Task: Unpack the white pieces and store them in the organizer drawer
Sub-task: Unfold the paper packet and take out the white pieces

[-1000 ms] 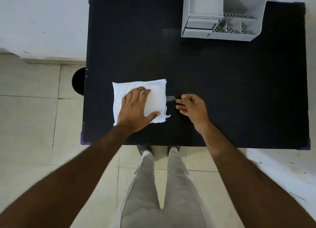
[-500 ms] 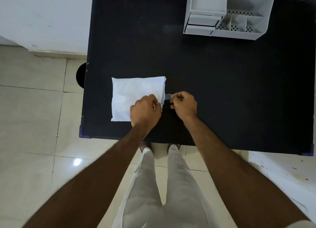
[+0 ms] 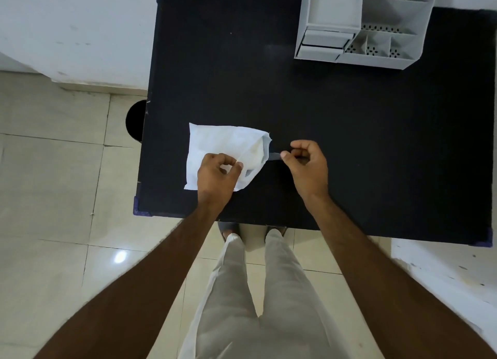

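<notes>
A white packet [image 3: 220, 148] lies on the black table [image 3: 349, 143] near its front left corner, its right end lifted and puckered. My left hand [image 3: 216, 174] pinches the packet's front right part between thumb and fingers. My right hand [image 3: 306, 165] is closed on a thin grey strip [image 3: 274, 156] that runs from the packet's right end. The contents of the packet are hidden. The grey organizer [image 3: 360, 25] stands at the table's far side, with two small drawers [image 3: 324, 45] shut on its front left.
The organizer has open compartments with perforated floors [image 3: 376, 50] on its right. A dark round object [image 3: 134, 121] sits on the tiled floor by the table's left edge. My legs stand at the front edge. A white surface [image 3: 443, 267] lies at the lower right.
My left hand went from lying flat on the packet to pinching its right part. My right hand closed on the grey strip and pulled it rightward, lifting the packet's right end.
</notes>
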